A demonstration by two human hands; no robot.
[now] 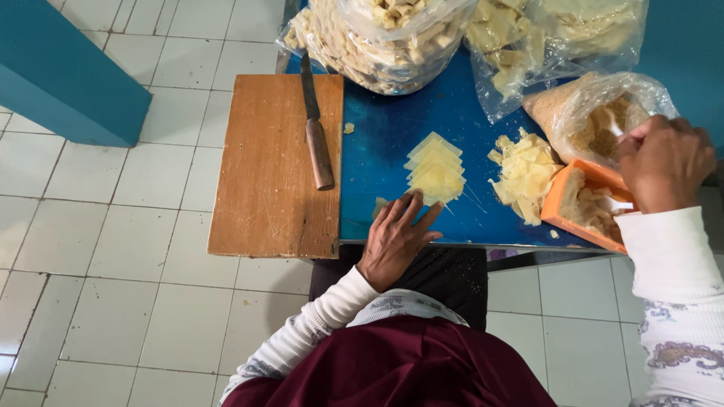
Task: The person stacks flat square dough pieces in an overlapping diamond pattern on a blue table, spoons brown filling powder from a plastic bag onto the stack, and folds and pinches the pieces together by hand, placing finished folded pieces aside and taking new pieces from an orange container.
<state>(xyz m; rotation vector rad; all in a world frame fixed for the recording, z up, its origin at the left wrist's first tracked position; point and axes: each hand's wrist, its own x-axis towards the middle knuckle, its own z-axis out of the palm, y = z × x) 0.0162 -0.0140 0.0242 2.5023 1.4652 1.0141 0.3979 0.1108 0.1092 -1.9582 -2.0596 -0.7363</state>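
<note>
Pale yellow wrappers [436, 172] lie on a blue table [377, 151] beside an orange tray [562, 203].

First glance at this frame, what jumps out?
The bright blue table stands out, with a fanned stack of pale yellow square sheets at its middle, just beyond the left hand resting flat at the near edge. On the left, a knife lies on a wooden cutting board. The right hand holds a white utensil over an orange tray of filling, with bulging clear bags behind.
</note>
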